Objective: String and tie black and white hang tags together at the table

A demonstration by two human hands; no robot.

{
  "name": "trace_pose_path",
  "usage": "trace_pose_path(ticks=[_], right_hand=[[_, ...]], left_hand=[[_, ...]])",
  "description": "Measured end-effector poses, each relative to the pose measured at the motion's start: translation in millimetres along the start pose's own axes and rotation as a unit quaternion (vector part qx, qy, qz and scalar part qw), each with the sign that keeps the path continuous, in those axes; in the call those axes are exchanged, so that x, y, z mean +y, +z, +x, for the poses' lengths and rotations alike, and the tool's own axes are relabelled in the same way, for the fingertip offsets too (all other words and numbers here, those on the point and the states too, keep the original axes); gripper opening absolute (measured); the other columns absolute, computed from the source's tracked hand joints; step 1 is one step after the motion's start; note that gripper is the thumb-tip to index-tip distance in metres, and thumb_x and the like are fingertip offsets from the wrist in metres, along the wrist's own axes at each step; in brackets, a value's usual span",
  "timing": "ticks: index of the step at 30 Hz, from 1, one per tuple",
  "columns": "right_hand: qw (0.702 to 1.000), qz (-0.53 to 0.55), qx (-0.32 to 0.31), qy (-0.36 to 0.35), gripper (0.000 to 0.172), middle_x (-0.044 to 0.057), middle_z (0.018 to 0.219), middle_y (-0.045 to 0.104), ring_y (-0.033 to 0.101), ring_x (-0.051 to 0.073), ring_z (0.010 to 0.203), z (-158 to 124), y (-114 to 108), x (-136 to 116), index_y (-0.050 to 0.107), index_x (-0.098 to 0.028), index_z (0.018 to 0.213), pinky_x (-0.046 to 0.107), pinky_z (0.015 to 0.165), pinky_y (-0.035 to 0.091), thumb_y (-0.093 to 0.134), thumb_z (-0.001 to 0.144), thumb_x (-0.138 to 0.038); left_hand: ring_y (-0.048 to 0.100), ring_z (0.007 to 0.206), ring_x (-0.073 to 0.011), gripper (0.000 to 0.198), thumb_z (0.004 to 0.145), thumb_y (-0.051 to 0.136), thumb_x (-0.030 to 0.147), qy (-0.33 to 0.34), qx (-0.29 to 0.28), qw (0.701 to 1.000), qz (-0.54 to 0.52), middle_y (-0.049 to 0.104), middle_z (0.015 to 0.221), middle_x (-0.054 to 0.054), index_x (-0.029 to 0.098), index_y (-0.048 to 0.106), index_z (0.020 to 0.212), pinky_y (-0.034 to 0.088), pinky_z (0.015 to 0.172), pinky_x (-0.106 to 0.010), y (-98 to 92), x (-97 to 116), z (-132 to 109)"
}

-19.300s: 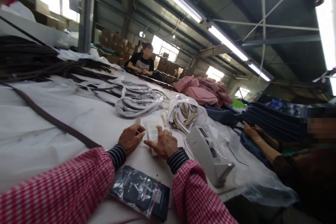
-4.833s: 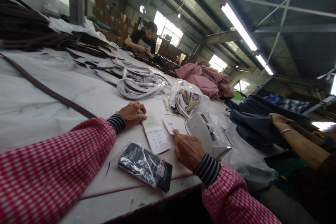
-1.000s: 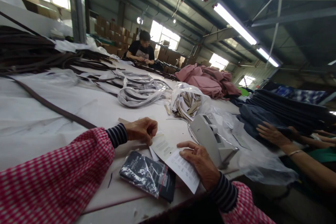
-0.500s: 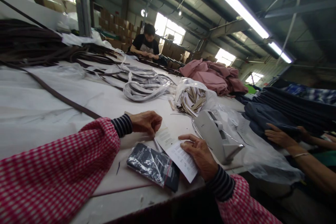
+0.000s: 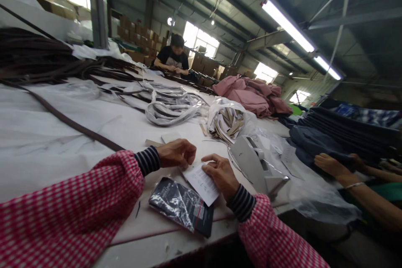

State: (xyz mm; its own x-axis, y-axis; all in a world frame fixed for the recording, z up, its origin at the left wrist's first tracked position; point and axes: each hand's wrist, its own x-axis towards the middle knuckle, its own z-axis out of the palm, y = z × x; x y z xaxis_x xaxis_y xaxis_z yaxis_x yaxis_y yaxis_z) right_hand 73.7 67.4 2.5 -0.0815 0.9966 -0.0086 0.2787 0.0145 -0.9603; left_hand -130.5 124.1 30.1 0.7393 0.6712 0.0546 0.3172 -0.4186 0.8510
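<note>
My right hand (image 5: 221,173) holds a white printed card (image 5: 202,184) between thumb and fingers, tilted over the packet behind it. Close to the card's upper end, my left hand (image 5: 179,153) has its fingers curled into a pinch; anything inside them is hidden. Below both hands lies a dark packet with pale lettering (image 5: 180,207) in shiny clear plastic, near the table's front edge. Right of my right hand stands a grey-white plastic device (image 5: 248,161), perhaps a tag or tape dispenser.
A clear bag of paper strips (image 5: 228,123) and plastic-wrapped coils (image 5: 172,106) lie farther back. Dark straps (image 5: 69,119) run along the left. Pink fabric (image 5: 251,94) is heaped behind. At right, a co-worker's hand (image 5: 333,169) touches dark cloth; another person (image 5: 174,56) works opposite.
My right hand has moved left with the card, closer to my left hand. Less of the card's beige upper part shows. The packet stays on the table.
</note>
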Motion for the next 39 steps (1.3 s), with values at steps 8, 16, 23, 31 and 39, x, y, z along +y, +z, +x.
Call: trace_pose_path(ticks=[8,16,23,31,39], right_hand=[[0.997,-0.074,0.006,-0.033,0.020,-0.007,0.053,0.050,0.044,0.010,0.050,19,4,1,0.064,-0.014,0.089,0.023,0.049,0.030,0.067,0.071,-0.022],[0.983,-0.170,-0.059,-0.049,0.040,0.002,0.089,0.062,0.055,0.017,0.076,-42,-36,-4,0.065,-0.019,0.110,0.029,0.069,0.043,0.075,0.077,-0.038],[0.992,-0.071,-0.103,0.003,0.044,0.002,0.085,0.067,0.057,0.016,0.072,-45,-39,4,0.068,-0.018,0.107,0.028,0.067,0.045,0.082,0.069,-0.035],[0.994,-0.053,-0.091,-0.012,0.036,0.001,0.078,0.068,0.057,0.016,0.070,-35,-35,10,0.072,-0.017,0.095,0.026,0.065,0.043,0.085,0.063,-0.027],[0.990,-0.093,-0.054,-0.088,0.009,0.004,0.081,0.072,0.065,0.019,0.075,-23,-33,18,0.070,-0.017,0.081,0.028,0.069,0.048,0.068,0.073,-0.013]], left_hand=[[0.060,0.075,-0.0209,0.012,0.063,0.058,0.019,-0.014,0.069,0.993,0.100,0.064,0.074,-0.003,0.017,0.062,0.074,0.049,0.072,-0.030,-7.1,-11,1],[0.047,0.124,-0.0382,0.045,0.080,0.057,0.039,-0.113,0.228,0.929,0.270,0.058,0.127,-0.019,0.013,0.060,0.116,0.037,0.107,-0.052,-42.6,-59,-5],[0.050,0.121,-0.0360,0.050,0.083,0.054,0.042,-0.140,0.231,0.916,0.297,0.060,0.129,-0.016,0.015,0.057,0.126,0.040,0.106,-0.050,-38.1,-67,-5],[0.054,0.121,-0.0326,0.046,0.081,0.055,0.038,-0.123,0.230,0.925,0.276,0.063,0.127,-0.012,0.019,0.062,0.122,0.041,0.106,-0.045,-38.9,-74,-1],[0.057,0.115,-0.0291,0.036,0.079,0.056,0.031,-0.093,0.191,0.940,0.268,0.067,0.116,-0.010,0.018,0.068,0.110,0.043,0.104,-0.038,-28.8,-59,2]])
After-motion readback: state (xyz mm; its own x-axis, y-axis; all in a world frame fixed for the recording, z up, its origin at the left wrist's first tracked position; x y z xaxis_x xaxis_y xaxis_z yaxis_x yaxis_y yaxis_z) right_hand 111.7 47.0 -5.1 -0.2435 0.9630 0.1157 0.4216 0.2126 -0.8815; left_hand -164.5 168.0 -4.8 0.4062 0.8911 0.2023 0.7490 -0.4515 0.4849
